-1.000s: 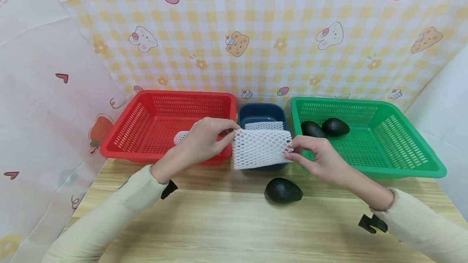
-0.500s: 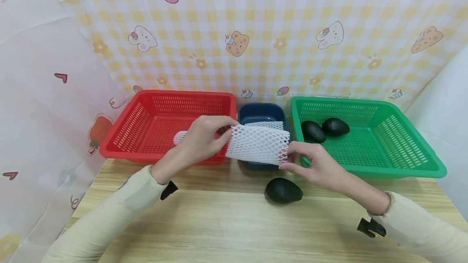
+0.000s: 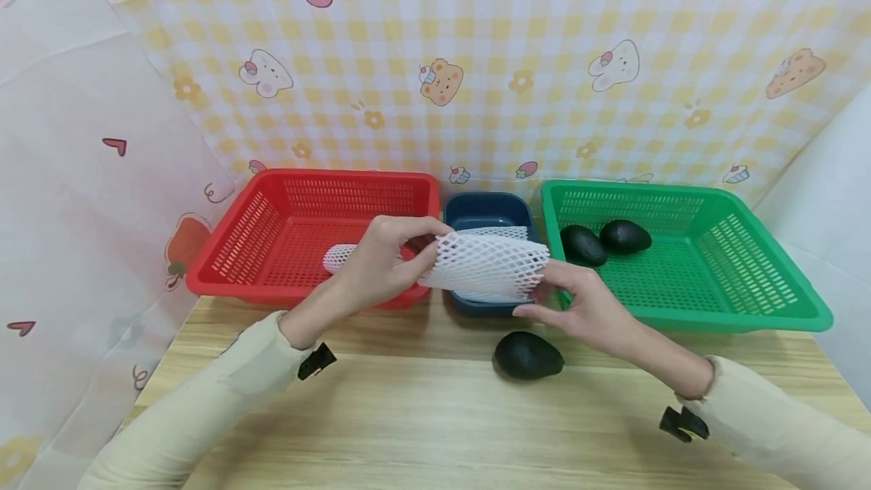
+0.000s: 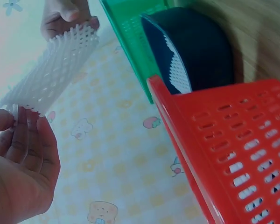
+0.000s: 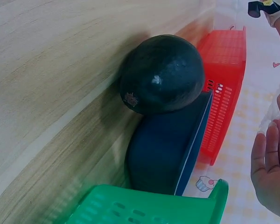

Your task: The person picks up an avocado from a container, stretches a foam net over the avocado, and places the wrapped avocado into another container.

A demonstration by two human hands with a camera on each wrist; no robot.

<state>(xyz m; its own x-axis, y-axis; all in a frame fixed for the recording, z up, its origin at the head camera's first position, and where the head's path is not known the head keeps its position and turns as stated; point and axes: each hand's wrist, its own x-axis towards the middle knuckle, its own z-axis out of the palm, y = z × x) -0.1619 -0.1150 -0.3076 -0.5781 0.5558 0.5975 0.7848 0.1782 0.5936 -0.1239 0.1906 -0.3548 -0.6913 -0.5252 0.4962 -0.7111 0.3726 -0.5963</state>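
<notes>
The white foam net sleeve [image 3: 486, 263] is up in the air between the person's hands, with the dark blue tub [image 3: 486, 204] behind and below it. The left hand [image 3: 384, 257] pinches its 9 o'clock end between thumb and fingers; the right hand [image 3: 588, 307] has its fingers at the 3 o'clock end, though whether they clamp the mesh I can't tell. I'd expect the sleeve to be nearly weightless, soft and springy, likelier to tear than slip, so its end rims want a light touch. The lone avocado [image 3: 528, 356], at the sleeve's 5 o'clock on the wooden table [image 3: 422, 422], should feel heavier, firm and rather slick, better cupped round its fat part than nipped at the tip.
</notes>
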